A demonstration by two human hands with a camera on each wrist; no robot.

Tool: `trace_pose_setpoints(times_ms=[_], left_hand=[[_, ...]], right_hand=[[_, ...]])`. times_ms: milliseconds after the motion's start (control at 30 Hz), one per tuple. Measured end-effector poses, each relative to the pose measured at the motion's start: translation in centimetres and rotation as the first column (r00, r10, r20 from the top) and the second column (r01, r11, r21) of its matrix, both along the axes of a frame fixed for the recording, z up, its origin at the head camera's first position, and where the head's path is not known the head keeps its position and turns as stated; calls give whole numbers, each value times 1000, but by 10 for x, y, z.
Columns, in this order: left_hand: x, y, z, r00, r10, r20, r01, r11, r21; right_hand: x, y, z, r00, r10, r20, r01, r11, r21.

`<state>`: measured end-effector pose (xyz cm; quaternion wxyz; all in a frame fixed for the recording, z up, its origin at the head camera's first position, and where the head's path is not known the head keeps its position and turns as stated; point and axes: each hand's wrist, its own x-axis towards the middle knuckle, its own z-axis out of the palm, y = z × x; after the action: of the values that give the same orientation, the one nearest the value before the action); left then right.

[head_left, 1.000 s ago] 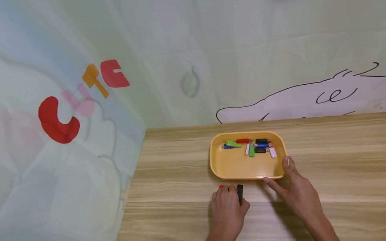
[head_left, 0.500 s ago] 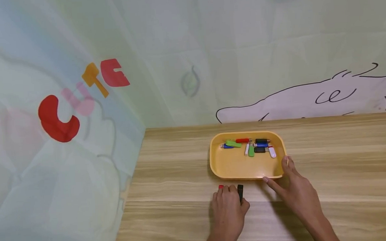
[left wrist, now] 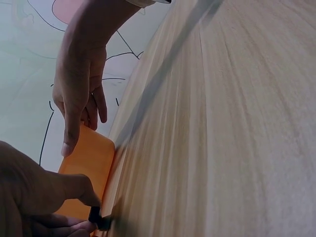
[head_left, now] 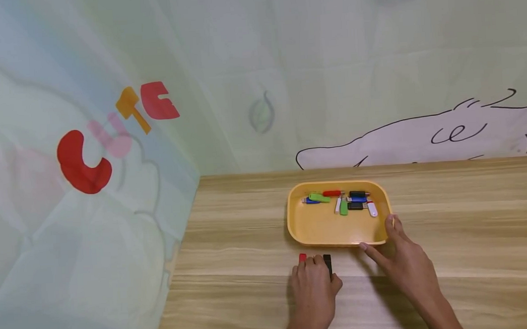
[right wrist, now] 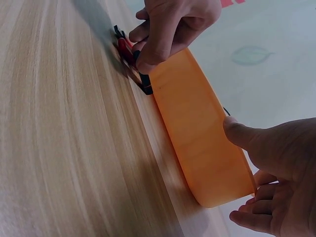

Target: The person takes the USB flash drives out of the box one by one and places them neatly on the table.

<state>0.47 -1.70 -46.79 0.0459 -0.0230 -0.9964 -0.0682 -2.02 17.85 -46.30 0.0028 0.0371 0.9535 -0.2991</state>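
Observation:
My left hand [head_left: 314, 291] is low on the table just in front of the yellow tray [head_left: 325, 236]. Its thumb and curled fingers pinch a black USB stick [head_left: 328, 263], whose far end sticks out beside the hand. A red piece [head_left: 302, 257] shows past the fingertips, and the right wrist view has it under the fingers beside more black pieces [right wrist: 116, 30]; the hand hides much of these. My right hand [head_left: 409, 261] grips the tray's near right corner, thumb on the front rim and fingers along the right side.
Inside the tray, toward its back, lie several USB sticks, among them a light green one [head_left: 319, 198], a red one [head_left: 332, 193] and a white one [head_left: 372, 208]. A printed cloth [head_left: 240, 61] hangs behind and left of the wooden table [head_left: 231, 226].
My left hand has drawn back very slightly, so more of the red piece shows past its fingers. The right hand and the tray have stayed in place.

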Motion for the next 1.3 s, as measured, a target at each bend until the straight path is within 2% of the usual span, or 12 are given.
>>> trace_pose_setpoints(times_ms=[167, 500, 867, 1067, 1167, 1300], left_hand=[[1, 1, -2, 1000, -5, -23, 5, 1000, -29], [1, 3, -3, 1000, -12, -8, 12, 1000, -28], [1, 3, -7, 1000, -18, 7, 18, 1000, -12], [2, -2, -3, 999, -15, -33, 14, 1000, -7], [1, -11, 4, 997, -9, -76, 12, 999, 42], [-3, -25, 14, 994, 15, -107, 3, 987, 160]], right_hand=[[1, 0, 0, 1000, -5, -2, 5, 1000, 0], [0, 0, -1, 1000, 0, 13, 0, 1000, 0], [-1, -1, -1, 1000, -3, -11, 3, 1000, 6], [-1, -1, -1, 1000, -2, -21, 2, 1000, 8], [-1, -1, -1, 1000, 5, -17, -5, 1000, 9], [-2, -1, -1, 1000, 8, -2, -8, 1000, 14]])
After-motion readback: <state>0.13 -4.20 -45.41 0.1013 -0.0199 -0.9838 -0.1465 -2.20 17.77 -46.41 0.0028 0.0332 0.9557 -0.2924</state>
